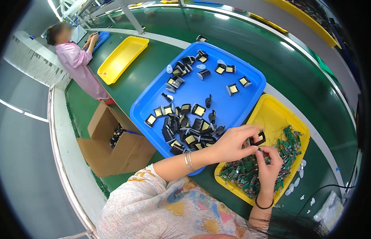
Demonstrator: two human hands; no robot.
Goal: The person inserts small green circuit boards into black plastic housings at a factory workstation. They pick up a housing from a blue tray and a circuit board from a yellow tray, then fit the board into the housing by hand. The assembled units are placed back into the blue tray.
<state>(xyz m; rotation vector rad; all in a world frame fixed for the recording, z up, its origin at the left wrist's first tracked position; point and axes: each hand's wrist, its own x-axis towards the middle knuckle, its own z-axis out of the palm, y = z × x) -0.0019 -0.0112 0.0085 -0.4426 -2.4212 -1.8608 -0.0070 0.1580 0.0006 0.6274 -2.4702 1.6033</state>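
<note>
Seemingly plastic casing (258, 139), smooth tray (229, 104), cardboard box (127, 158)

In the grip: black housing (261, 138), pale face. Beneath it: yellow tray (262, 108), green circuit boards (290, 144). Left of it: blue tray (218, 88), black casings (199, 110) with pale-yellow squares. Farther left: brown carton (125, 157), pink smock (78, 73). Below-left: off-white speckled shirt (131, 201), print in yellow, blue, pink; silver bangles (188, 161). Just below: black wristband (264, 207). All round: dark-green tabletop (144, 65).

"Bright enough in here?"
"Yes, a tube lamp (55, 10) glows overhead, and white glare spots the far edge of the green belt (253, 44)."
"All sharp?"
"Mostly. A co-worker's head (61, 33) is blurred, and straight edges bow toward the black margins."
</note>
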